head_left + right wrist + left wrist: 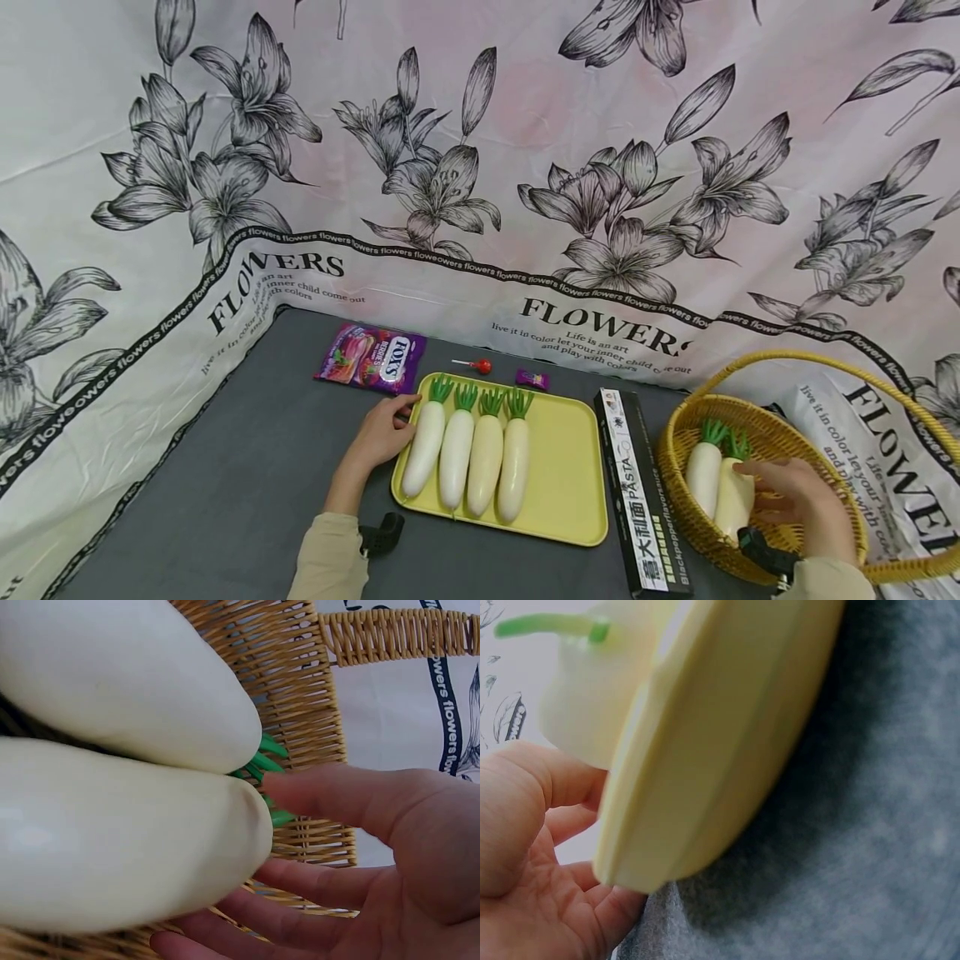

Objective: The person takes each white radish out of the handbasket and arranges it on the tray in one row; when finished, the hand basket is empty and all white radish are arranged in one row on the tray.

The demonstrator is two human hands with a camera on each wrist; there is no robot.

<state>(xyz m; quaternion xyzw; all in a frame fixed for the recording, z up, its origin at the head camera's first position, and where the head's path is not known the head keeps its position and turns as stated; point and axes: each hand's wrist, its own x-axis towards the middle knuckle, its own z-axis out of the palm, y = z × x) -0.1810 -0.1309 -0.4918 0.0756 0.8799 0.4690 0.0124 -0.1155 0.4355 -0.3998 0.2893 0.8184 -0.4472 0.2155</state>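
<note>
My left hand (384, 431) lies at the left rim of a yellow tray (562, 467), its fingertips right at the edge. In the left wrist view the tray's pale side hides those fingertips. Several white radishes (428, 446) with green tops lie side by side on the tray's left half. Over on the right, two more radishes (703, 475) sit in a wicker basket (678, 425). My right hand (798, 496) reaches into the basket beside the creamier radish (120, 840). In the right wrist view the thumb is near the green leaves, and the other fingers stretch out loosely along the radish's side.
A black pasta box (637, 492) lies between tray and basket. Behind the tray are a purple candy bag (371, 358), a red lollipop (482, 366) and a small purple packet (532, 380). The basket's handle (810, 358) arches high. A flower-print cloth (525, 208) hangs behind the grey tabletop.
</note>
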